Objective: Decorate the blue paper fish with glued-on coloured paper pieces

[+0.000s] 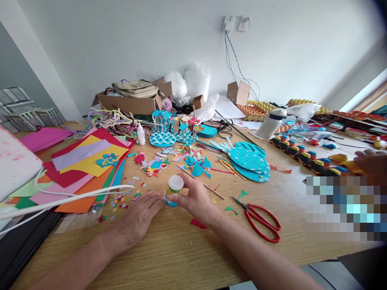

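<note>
My right hand (195,197) is wrapped round a small jar (175,186) with a white lid and a yellow-green label. The jar stands on or just above a small blue paper piece (171,203) at the table's near middle; I cannot tell whether they touch. Flat on the table to the left lies my left hand (137,217), its fingers stretched out and the tips at the blue piece's edge. A thin wooden stick (208,187) lies just beyond my right hand. Red-handled scissors (261,221) rest open to the right, near green paper scraps (242,195).
Coloured paper sheets (90,157) are stacked at left beside a white cable (75,196). Behind stand blue paper models (163,135) and a white glue bottle (140,135). Blue discs (249,161) lie right of centre. Another person's hand (370,161) is at the far right by painted egg-carton strips (302,155).
</note>
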Tool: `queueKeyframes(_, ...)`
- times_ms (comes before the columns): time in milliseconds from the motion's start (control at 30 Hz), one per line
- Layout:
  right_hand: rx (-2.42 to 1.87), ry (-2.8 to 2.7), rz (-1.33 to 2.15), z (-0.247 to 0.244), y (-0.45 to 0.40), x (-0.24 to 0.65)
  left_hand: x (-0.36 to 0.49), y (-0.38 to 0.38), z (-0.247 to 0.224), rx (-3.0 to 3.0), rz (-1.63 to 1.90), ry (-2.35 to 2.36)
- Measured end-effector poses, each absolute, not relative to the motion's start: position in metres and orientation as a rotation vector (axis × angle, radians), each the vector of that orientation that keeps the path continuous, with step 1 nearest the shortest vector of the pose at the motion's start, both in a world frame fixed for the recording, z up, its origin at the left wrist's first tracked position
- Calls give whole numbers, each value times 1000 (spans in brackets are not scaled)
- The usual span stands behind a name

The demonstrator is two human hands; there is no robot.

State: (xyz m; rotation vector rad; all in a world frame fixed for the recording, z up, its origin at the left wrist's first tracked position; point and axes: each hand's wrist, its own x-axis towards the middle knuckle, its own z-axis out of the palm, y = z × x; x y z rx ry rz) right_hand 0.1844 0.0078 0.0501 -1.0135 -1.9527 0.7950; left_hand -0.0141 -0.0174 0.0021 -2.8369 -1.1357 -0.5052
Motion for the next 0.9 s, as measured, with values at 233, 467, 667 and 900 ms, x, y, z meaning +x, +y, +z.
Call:
queueKeyframes(233,-988,-1971,803,52,7,184,-14,-17,2,-2812,-554,-1138)
queueKeyframes(467,-966,-1942,798,49,8,183,-13,-17,5,-2800,-572,-1100)
queueKeyframes(667,-963,-1931,834,45,11,186,-12,-16,4,-2818,-530,-1127)
queueKeyframes(900,-1000,-1934,771,45,12,187,-12,-17,4,-2838,-489,-1126)
